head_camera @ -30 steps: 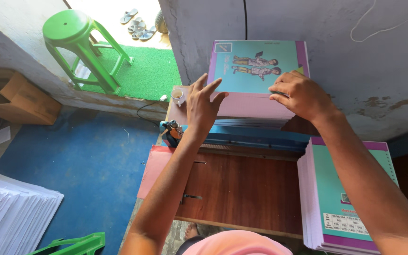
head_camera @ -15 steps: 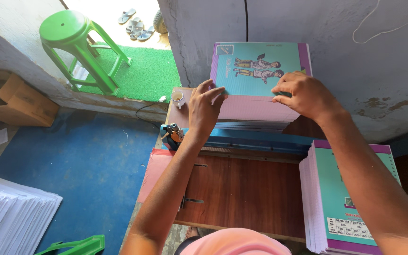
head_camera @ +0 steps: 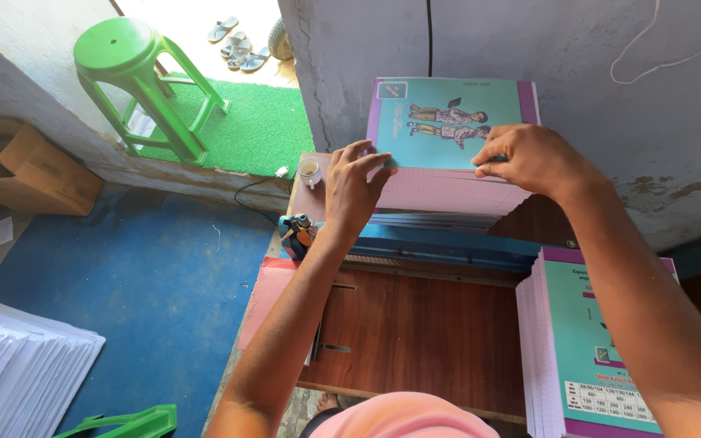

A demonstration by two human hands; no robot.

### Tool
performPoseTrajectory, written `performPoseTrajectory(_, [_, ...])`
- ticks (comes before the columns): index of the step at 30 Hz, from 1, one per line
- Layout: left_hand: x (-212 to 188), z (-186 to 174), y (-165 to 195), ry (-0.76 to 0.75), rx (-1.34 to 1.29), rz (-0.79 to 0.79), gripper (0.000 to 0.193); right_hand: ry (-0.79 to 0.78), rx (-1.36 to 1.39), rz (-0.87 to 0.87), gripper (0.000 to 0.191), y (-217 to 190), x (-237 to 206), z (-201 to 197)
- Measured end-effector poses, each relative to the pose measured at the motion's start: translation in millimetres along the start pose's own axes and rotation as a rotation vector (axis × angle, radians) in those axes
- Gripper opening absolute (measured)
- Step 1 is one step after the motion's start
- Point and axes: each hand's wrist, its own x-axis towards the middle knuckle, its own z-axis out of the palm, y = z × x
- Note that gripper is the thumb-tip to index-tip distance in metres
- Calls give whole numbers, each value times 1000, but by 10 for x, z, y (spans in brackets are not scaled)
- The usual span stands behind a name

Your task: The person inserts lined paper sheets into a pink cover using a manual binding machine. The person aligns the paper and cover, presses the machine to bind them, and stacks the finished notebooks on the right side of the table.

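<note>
At the far edge of the wooden table (head_camera: 415, 324), against the grey wall (head_camera: 610, 97), sits the stack of notebooks (head_camera: 448, 174). Your left hand (head_camera: 353, 188) presses its left side, fingers spread flat and clasping nothing. Your right hand (head_camera: 529, 158) curls over the top cover (head_camera: 440, 122), fingertips pinching its near edge. Both forearms reach forward, elbows low. A second stack (head_camera: 590, 349) lies near your right arm.
</note>
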Motion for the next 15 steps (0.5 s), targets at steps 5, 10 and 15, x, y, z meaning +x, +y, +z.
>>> performPoseTrajectory(5, [0, 1, -4, -2, 12, 7, 27, -51, 4, 65, 23, -23, 16, -58])
performPoseTrajectory(10, [0, -9, -20, -6, 19, 19, 26, -90, 38, 112, 26, -30, 49, -85])
performPoseTrajectory(15, [2, -9, -27, -4, 22, 21, 25, -102, 29, 97, 26, 3, 72, -73])
